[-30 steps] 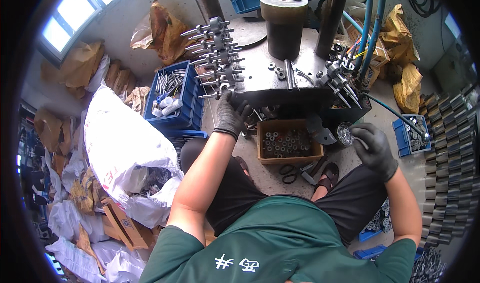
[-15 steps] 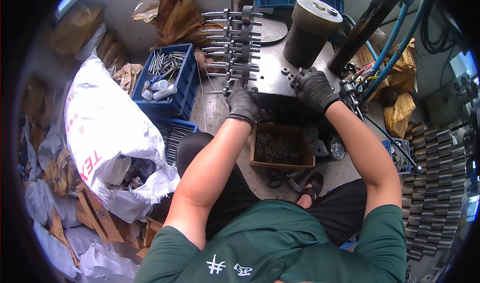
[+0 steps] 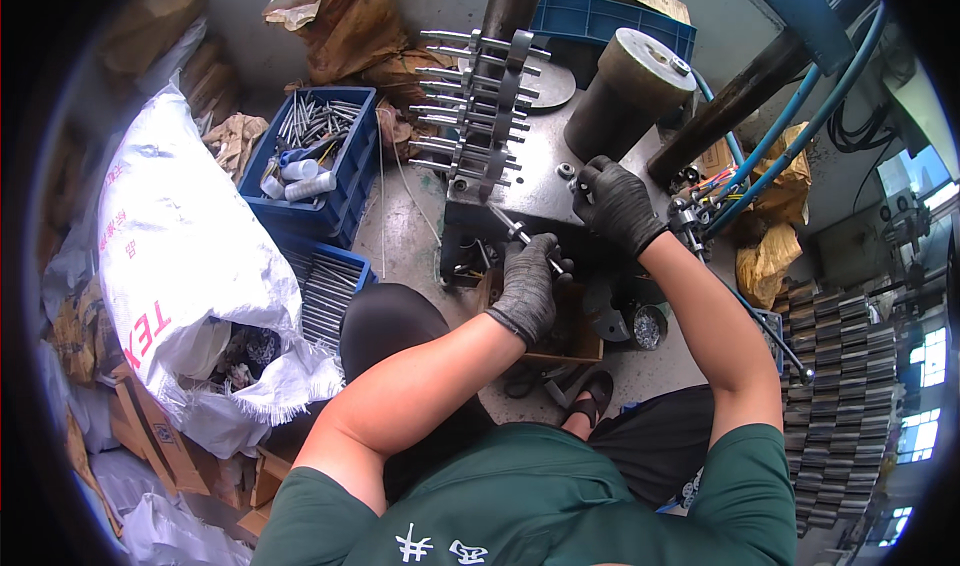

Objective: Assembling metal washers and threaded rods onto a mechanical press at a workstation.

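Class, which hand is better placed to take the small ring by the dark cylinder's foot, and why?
Probably the right hand: it is close beside the small ring, while the left hand is farther off and holds a metal rod.

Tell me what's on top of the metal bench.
On the metal bench: a dark cylinder, ringed shafts along the left edge, and a small ring beside the right hand. The surface behind the cylinder and whatever lies beneath that hand are covered.

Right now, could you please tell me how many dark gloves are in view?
2: one glove on the left hand, holding a metal rod; another on the right hand, at the metal bench.
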`<state>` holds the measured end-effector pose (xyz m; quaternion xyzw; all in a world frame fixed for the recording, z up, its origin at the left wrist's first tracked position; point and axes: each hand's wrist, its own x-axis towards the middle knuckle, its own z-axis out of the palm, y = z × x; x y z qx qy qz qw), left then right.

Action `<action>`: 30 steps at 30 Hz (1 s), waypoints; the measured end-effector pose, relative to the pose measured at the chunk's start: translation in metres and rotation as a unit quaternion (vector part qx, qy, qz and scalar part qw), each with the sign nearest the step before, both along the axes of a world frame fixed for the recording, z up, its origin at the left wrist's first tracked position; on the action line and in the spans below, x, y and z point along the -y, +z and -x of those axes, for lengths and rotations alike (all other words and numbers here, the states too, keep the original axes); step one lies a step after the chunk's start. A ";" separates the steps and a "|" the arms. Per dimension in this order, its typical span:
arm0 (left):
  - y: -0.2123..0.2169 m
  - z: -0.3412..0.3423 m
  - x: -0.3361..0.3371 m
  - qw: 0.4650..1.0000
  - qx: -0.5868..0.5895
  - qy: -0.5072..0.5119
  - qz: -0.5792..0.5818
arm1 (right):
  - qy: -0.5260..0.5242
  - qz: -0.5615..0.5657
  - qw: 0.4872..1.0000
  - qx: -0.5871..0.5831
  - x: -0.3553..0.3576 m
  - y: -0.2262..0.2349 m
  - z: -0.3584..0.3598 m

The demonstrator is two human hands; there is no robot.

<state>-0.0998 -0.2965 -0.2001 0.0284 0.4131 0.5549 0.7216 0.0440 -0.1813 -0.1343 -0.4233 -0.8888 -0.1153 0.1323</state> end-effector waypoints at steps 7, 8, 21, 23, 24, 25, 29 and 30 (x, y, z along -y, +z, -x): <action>0.002 -0.003 0.016 0.997 0.034 -0.071 -0.014 | 0.091 -0.246 0.932 -0.250 -0.040 0.121 -0.028; -0.002 -0.006 0.016 0.995 0.043 -0.087 -0.019 | 0.088 -0.251 0.933 -0.244 -0.056 0.131 -0.039; 0.000 -0.011 0.017 0.983 0.067 -0.169 -0.030 | -0.236 -0.037 0.926 -0.293 -0.129 0.131 -0.073; 0.001 -0.011 0.016 0.984 0.064 -0.163 -0.032 | -0.243 -0.036 0.930 -0.274 -0.130 0.133 -0.074; 0.004 -0.011 0.015 0.984 0.065 -0.165 -0.034 | -0.251 -0.036 0.934 -0.252 -0.129 0.135 -0.074; 0.005 -0.012 0.014 0.983 0.066 -0.167 -0.036 | -0.257 -0.037 0.932 -0.253 -0.127 0.137 -0.075; -0.002 -0.011 0.013 0.980 0.086 -0.179 -0.025 | -0.245 -0.057 0.931 -0.264 -0.112 0.137 -0.078; -0.002 -0.010 0.014 0.973 0.117 -0.190 -0.056 | -0.201 -0.112 0.937 -0.263 -0.100 0.138 -0.080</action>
